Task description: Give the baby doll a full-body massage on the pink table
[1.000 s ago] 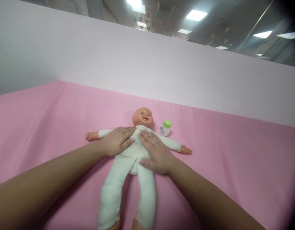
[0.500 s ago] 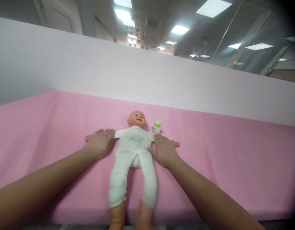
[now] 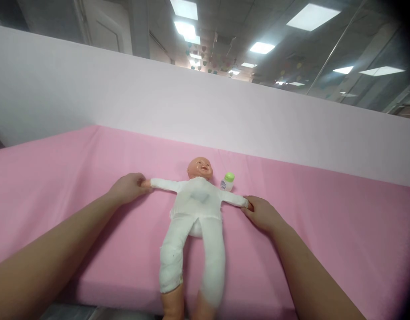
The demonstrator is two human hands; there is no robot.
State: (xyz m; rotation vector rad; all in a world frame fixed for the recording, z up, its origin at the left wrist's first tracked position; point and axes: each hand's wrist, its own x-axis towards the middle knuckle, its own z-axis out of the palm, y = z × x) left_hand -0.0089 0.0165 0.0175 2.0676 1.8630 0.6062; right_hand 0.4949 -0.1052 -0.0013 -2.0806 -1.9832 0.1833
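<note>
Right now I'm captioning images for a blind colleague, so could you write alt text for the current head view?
A person's left hand and right hand hold the hands of a white-clothed baby doll, lying on its back on a pink cover. A small green-capped bottle is near its head, with a white wall behind.

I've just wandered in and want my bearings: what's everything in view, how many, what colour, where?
Doll: one, white body, peach head, lying mid-picture
Bottle: one, whitish with green cap, near the doll's head
Sheet: one, pink, under the doll
Wall: one, white, behind the sheet
Door: one, pale, upper left
Ceiling lights: several, white, along the top
Heart decorations: several, mixed colours, top centre
Left hand: one, bare, gripping the doll's hand, picture left
Right hand: one, bare, gripping the doll's hand, picture right
</note>
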